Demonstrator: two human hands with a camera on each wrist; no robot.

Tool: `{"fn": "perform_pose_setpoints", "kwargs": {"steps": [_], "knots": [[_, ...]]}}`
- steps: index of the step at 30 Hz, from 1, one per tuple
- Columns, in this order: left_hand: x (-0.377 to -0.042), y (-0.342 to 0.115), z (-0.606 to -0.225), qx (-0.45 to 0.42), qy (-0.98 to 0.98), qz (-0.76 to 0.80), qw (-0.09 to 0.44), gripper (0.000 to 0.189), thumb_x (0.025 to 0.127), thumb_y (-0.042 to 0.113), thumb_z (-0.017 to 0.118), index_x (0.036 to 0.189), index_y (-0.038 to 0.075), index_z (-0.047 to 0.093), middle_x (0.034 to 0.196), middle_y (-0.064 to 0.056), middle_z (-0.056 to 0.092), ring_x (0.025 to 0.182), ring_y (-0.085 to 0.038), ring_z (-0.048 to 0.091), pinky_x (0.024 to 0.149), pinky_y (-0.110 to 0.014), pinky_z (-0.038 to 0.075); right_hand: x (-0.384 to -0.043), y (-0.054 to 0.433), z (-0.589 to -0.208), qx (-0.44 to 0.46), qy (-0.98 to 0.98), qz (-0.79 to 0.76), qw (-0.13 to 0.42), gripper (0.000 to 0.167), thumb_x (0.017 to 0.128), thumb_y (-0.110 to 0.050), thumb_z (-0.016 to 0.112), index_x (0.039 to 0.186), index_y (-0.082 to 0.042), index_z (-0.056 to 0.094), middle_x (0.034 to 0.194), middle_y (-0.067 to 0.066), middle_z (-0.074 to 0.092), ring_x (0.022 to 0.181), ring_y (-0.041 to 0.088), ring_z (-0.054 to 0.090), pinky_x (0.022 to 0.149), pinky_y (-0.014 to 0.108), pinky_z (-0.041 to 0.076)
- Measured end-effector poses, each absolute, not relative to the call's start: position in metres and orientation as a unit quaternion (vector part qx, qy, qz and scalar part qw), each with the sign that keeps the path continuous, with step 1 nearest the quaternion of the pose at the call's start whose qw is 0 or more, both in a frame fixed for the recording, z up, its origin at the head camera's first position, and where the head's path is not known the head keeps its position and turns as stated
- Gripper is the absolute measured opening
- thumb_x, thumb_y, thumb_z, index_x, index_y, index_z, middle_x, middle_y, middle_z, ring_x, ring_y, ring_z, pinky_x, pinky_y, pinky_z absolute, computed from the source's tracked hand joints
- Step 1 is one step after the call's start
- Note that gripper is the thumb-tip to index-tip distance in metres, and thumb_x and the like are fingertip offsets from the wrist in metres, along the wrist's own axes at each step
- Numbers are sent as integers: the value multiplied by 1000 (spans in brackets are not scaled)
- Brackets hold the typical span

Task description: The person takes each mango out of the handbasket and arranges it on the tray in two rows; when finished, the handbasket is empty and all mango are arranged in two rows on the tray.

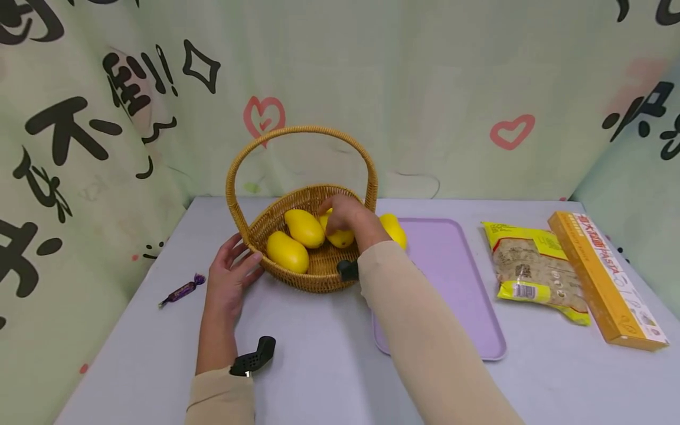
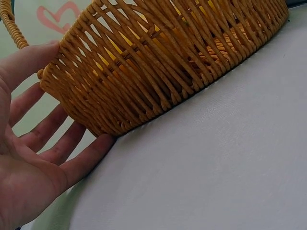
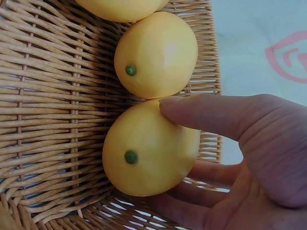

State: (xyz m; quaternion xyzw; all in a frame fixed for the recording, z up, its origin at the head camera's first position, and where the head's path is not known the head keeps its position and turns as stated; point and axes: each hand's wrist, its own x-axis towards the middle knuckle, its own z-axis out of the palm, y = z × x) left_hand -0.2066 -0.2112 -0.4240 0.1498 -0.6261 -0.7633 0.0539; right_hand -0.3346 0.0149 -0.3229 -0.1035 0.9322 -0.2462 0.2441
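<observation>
A wicker basket [image 1: 313, 283] with a tall arched handle stands on the table, several yellow mangoes inside. My left hand [image 1: 229, 277] holds the basket's left side, thumb at the rim and fingers spread along the woven outer wall [image 2: 129, 81]. Inside the basket, on its right, my right hand [image 1: 347, 218] grips a mango [image 3: 148, 148] between thumb and fingers; its green stem end shows in the right wrist view. Right beside this one lies a second mango [image 3: 158, 52]. Another mango [image 1: 393, 229] is by the basket's right side, at the purple tray's corner, partly hidden by my right arm.
The flat purple tray [image 1: 451, 271] lies right of the basket, partly under my right forearm. Farther right are a yellow-and-clear food bag [image 1: 536, 268] and a long orange box [image 1: 605, 283]. A purple wrapped candy [image 1: 182, 290] lies left of my left hand. A printed curtain [image 1: 425, 88] hangs behind the table.
</observation>
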Motion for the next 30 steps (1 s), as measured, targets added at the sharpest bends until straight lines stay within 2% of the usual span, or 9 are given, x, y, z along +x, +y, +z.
{"fn": "perform_pose_setpoints", "kwargs": {"steps": [7,15,21,25,29,30], "knots": [[-207,-210,-425,152,-630,-759,58,70,98,14,73,158,29,41,158,-5,45,138,-22,51,107,-40,55,-334,19,-324,-101,931,-249,249,60,92,-6,70,148,-24,59,163,8,40,131,28,44,114,43,44],[-207,-210,-424,150,-629,-761,58,70,98,14,73,158,28,41,157,-5,45,137,-21,51,108,-40,54,-333,19,-324,-96,927,-268,245,59,92,-7,71,147,-22,59,163,9,40,132,29,45,115,44,44],[-209,-208,-425,142,-629,-762,62,72,96,11,74,158,27,41,155,-6,46,137,-22,52,106,-40,55,-334,20,-324,-92,926,-281,234,58,89,-4,69,144,-19,61,157,11,46,122,29,47,102,39,47],[-209,-209,-425,142,-628,-762,62,72,96,11,73,158,27,41,156,-7,46,137,-22,52,106,-40,55,-335,19,-322,-99,923,-294,226,62,88,-2,65,147,-19,58,159,11,46,118,28,47,90,34,43],[-208,-210,-426,144,-627,-763,60,72,96,12,74,158,28,41,156,-6,45,137,-22,52,107,-39,55,-334,18,-321,-100,915,-316,229,66,88,-3,61,151,-20,55,162,9,43,118,27,46,87,34,39],[-208,-210,-426,144,-627,-763,60,72,96,12,74,158,28,41,156,-6,45,138,-22,52,107,-40,55,-334,19,-320,-103,916,-314,229,65,88,-5,61,151,-20,55,163,9,42,120,27,46,90,34,41]]}}
